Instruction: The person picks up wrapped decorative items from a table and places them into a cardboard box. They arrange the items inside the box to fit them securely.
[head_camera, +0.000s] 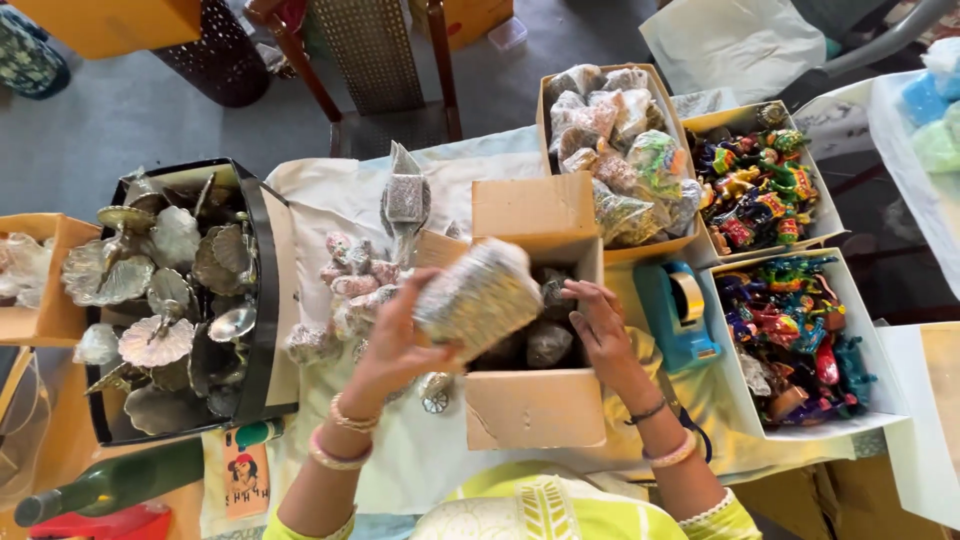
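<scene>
Cloth-covered worktop, grey floor behind, chair legs at top edge. Left to right:

- Green glass bottle lying bottom left, neck end cut by frame edge.
- Black box packed with metal shell-shaped dishes, stacked; count unclear.
- Loose small wrapped packets on the cloth just beside it.
- Left hand: fingers curled under a wrapped glittery packet, held tilted above the open cardboard box. Packet is motion-blurred, contents unreadable. Thumb hidden behind it.
- Right hand: fingers spread, reaching into the same box, fingertips touching the dark wrapped packets inside. Nothing gripped as far as visible; fingertips partly hidden by the packet and the box flap.
- Blue tape dispenser just right of the box.
- Carton of wrapped packets behind, top centre.
- Two white trays of painted figurines, far right; individual figures too jumbled to separate.

Both forearms carry bangles. Box interior mostly in shadow.
</scene>
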